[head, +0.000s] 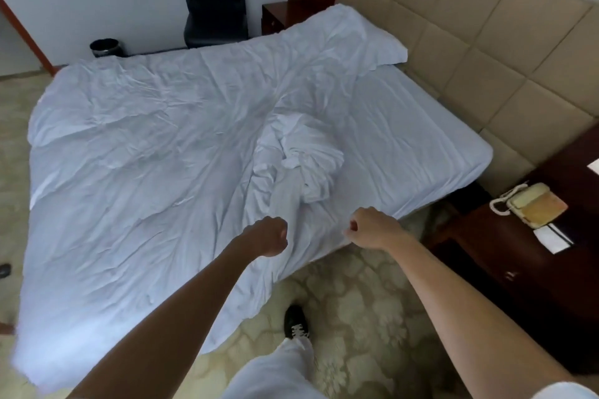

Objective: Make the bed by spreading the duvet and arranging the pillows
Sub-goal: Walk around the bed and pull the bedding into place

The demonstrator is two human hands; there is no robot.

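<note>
We were in the spreading step. The white duvet (136, 146) already covered most of the bed (421, 152), but near the head end one part of it was bunched into a twisted heap (301, 152), and the sheet beside the headboard (486, 42) was bare. One pillow (366, 39) lay at the far corner, partly under the duvet. Our left hand (270, 236) was closed into a fist on the duvet edge at the near side, and our right hand (369, 227), also closed, pinched the same edge just beside it. The heap lay just beyond both hands. In our judgement, the next move called for lifting this edge and pulling it toward the headboard, so the heap opened flat.
</note>
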